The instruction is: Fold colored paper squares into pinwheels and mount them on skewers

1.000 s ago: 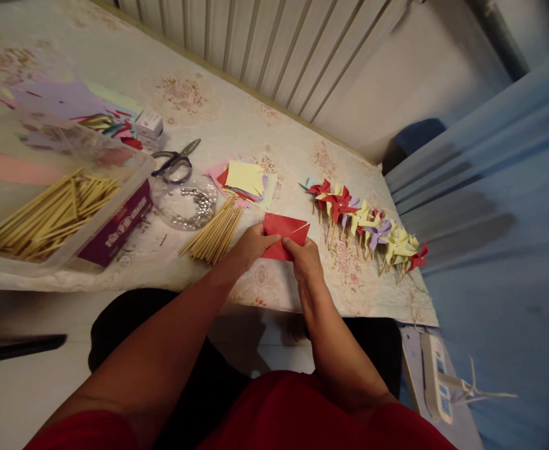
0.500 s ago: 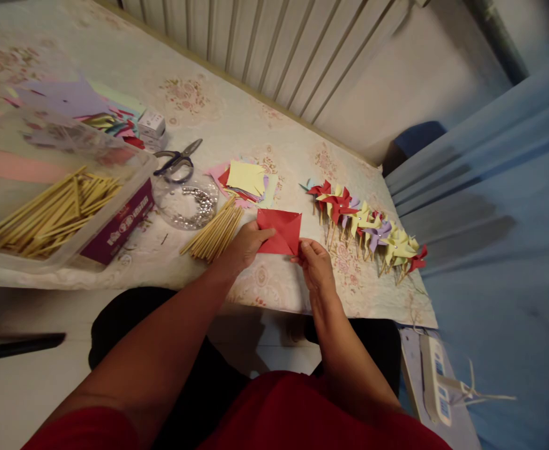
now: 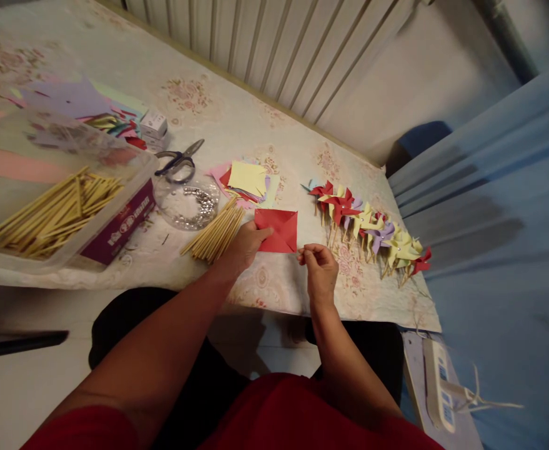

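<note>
- Far out to the left of where we're gripping sits our clear plastic tub (image 3: 128, 187) of wooden sticks (image 3: 49, 209). It's parked off to the side, probably so the stock stays out of the working patch.
- Closer in, still left of the grip: scissors (image 3: 178, 161), a round clear dish of shiny pins (image 3: 187, 203), and a loose bundle of sticks (image 3: 215, 232) lying just beside our left wrist. Looks like we keep the bits we grab most within easy reach.
- Our left hand (image 3: 246, 245) pinches the left edge of the red paper square (image 3: 278, 230), thumb on top, so the sheet stays pressed flat on the table (image 3: 265, 125) instead of sliding.
- Just behind the grip is the stack of coloured paper squares (image 3: 248, 180), near but not touching the red one.
- Our right hand (image 3: 320, 265) sits just off the red square's lower right corner, fingertips closed together. We honestly can't tell if something tiny is pinched in there; it's not on the paper.
- Further right, the row of finished pinwheels (image 3: 372, 225) runs toward the table's right end, clear of the grip.
- Room-wise: bare tabletop between the red square and the pinwheels, and the near table edge is right under our wrists, so not much slack toward us.
</note>
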Available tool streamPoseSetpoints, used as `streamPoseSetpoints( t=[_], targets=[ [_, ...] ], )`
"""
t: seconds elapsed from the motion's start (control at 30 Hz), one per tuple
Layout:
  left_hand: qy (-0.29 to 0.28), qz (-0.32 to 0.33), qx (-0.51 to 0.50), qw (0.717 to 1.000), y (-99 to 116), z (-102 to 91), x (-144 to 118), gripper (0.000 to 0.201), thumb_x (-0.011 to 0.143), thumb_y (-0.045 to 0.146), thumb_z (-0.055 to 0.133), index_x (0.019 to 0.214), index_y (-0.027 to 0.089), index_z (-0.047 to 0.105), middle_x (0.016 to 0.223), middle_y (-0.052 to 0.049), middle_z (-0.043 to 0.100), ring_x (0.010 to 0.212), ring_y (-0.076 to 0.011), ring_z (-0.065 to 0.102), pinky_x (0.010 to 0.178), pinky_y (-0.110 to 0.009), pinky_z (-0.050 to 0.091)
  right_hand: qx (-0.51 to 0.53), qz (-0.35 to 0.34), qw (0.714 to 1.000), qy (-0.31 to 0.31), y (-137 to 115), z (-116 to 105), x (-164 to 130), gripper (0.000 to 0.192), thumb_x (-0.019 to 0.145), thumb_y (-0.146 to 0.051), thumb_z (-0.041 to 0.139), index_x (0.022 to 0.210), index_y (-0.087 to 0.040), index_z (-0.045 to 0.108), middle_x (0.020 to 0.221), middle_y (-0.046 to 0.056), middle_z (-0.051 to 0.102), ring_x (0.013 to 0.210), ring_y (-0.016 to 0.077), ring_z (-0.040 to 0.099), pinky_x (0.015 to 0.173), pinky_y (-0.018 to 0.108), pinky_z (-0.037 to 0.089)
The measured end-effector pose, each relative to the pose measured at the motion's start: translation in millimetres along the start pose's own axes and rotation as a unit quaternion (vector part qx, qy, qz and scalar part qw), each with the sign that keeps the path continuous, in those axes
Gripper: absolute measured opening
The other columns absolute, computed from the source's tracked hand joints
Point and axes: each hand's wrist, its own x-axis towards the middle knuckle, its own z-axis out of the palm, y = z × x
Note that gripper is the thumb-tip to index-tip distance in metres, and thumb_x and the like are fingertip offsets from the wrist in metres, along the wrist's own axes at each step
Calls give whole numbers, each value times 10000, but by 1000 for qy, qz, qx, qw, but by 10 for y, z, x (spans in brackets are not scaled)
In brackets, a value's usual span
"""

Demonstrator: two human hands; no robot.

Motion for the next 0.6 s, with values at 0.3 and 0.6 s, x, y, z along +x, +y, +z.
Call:
streamPoseSetpoints(
  t=[0.3,0.6],
  targets=[
    [-8,-49,-70,996,105,50,-47,167,644,223,671,794,159,635,712,-2,679,656,-146,607,637,-269,488,-75,-32,992,-101,-148,-17,-13,165,861,-340,563,943,-231,656,943,15,727,467,81,502,512,257,425],
    [-37,-49,-107,992,20,45,-14,230,637,228,676,856,161,649,752,-15,694,699,-158,623,694,-295,505,-87,-24,985,-144,-7,-43,13,246,802,-219,558,992,-260,709,940,-5,723,523,91,550,554,254,447]
  ],
)
